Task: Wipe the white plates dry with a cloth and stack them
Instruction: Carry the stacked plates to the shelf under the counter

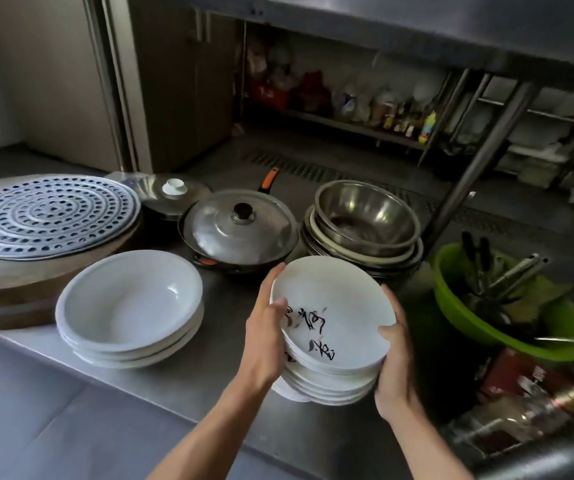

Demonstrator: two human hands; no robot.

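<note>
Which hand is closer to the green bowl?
Right. The right hand holds the plate stack on the side next to the green bowl; the left hand holds its far side.

The top plate [334, 306] of the right pile is white and carries black brush writing with a few small red-brown marks. The left pile of plates [129, 303] is plain white. The round tray [46, 216] is silver with rings of dark holes. The pan lid [223, 237] is grey metal with a black knob [243, 212]; the pan handle [269, 180] is orange and black. The second lid [143, 190] has a white knob [174, 187]. The bowls [365, 209] are silver-grey, the basin [458, 306] is bright green, the counter [223, 327] is grey.
</note>
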